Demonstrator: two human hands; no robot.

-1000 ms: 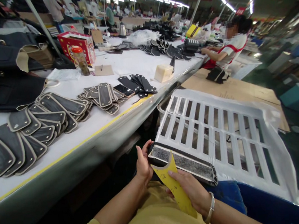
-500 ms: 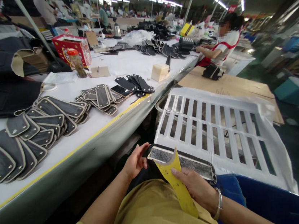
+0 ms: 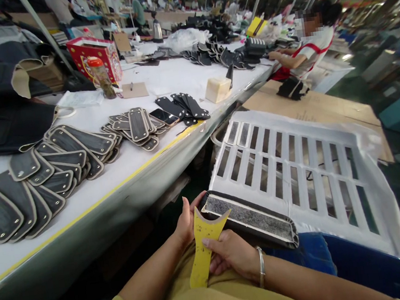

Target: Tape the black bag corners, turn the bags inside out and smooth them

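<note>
My right hand (image 3: 229, 254) is closed on a yellow scraper card (image 3: 202, 247) with a curved notched top, held upright over my lap. My left hand (image 3: 185, 220) sits just left of the card, fingers curled against the near end of a long dark panel (image 3: 250, 218) with a pale edge and grey fuzzy face. The panel lies across a white slatted crate lid (image 3: 293, 167) to my right. A silver bangle circles my right wrist.
A white worktable (image 3: 122, 171) with a yellow edge line carries fanned rows of dark trimmed pieces (image 3: 39, 177), a phone (image 3: 164, 116), a foam block (image 3: 217, 89) and a red box (image 3: 95, 55). Another person (image 3: 306, 51) works at the table's far end. A blue bin (image 3: 363, 266) stands at my right.
My right hand swung the yellow card left and upright, off the panel's face. My left hand closed in again on the panel's near end.
</note>
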